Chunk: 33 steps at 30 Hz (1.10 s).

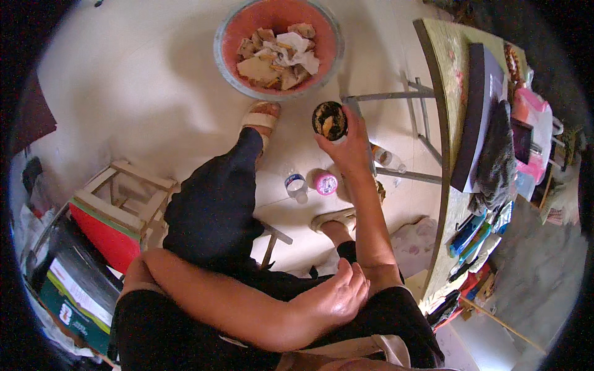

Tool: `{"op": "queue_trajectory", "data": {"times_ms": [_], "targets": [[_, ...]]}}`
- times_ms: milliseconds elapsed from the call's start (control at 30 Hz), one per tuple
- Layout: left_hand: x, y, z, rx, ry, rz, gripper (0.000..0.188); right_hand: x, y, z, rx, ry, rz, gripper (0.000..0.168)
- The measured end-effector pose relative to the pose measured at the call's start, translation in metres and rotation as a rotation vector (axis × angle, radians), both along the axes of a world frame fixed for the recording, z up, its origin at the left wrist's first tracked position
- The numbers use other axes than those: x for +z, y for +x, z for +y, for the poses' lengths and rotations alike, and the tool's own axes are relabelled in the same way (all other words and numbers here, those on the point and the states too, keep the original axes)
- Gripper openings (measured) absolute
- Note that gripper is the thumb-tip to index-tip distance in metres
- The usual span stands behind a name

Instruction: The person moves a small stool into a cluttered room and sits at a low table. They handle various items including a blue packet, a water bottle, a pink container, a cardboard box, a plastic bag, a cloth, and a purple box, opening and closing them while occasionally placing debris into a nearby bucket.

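Observation:
My right hand (344, 139) is wrapped around the side of a round container (330, 120) and holds it above the floor. The container's mouth faces up at me; its inside looks black, with tan matter in it that I cannot identify. My left arm lies across my lap. The left hand (332, 294) rests by the inner bend of my right arm, fingers curved together, and whether it grips anything is not clear. Below the held container, a clear plastic bottle (297, 186) and a tub with a pink lid (326, 183) are on the floor.
Ahead, a red basin (227, 46) holds crumpled paper and scraps. At right, a table (445, 51) on metal legs bears a dark box (478, 116), a grey cloth (494, 153) and several packets. Another bottle (387, 158) lies beneath it. A wooden stool frame (127, 171) is at left.

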State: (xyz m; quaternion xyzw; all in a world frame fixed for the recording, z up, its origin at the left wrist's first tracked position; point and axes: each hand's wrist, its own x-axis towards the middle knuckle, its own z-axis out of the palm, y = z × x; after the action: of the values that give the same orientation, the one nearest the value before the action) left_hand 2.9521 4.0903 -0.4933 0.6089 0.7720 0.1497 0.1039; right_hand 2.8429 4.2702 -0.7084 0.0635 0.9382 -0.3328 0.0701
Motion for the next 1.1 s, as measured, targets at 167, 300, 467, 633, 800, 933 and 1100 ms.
{"op": "queue_trajectory", "data": {"times_ms": [167,300,467,633,800,933,1100], "targets": [[0.004,0.003,-0.007,-0.046,0.082,-0.028,0.038,0.042,-0.069,-0.044,0.120,-0.017,0.095,0.091],[0.007,-0.002,-0.012,-0.074,0.044,-0.014,0.037,0.062,-0.119,-0.066,0.131,-0.220,-0.064,0.090],[0.012,-0.015,-0.021,-0.058,0.025,0.003,0.040,0.068,-0.162,-0.083,0.087,-0.485,-0.487,0.084],[0.016,-0.027,-0.029,-0.077,0.031,-0.074,0.045,0.045,-0.174,-0.081,-0.136,-0.822,-0.617,0.065],[0.013,-0.027,-0.033,-0.031,0.059,-0.064,0.044,0.049,-0.170,-0.082,-0.112,-1.370,-0.750,0.059],[0.018,-0.027,-0.034,-0.059,0.029,-0.044,0.043,0.040,-0.165,-0.072,-0.007,-1.550,-0.858,0.062],[0.015,-0.020,-0.032,-0.027,0.055,-0.008,0.042,0.032,-0.150,-0.087,-0.116,-1.127,-0.658,0.060]]}}
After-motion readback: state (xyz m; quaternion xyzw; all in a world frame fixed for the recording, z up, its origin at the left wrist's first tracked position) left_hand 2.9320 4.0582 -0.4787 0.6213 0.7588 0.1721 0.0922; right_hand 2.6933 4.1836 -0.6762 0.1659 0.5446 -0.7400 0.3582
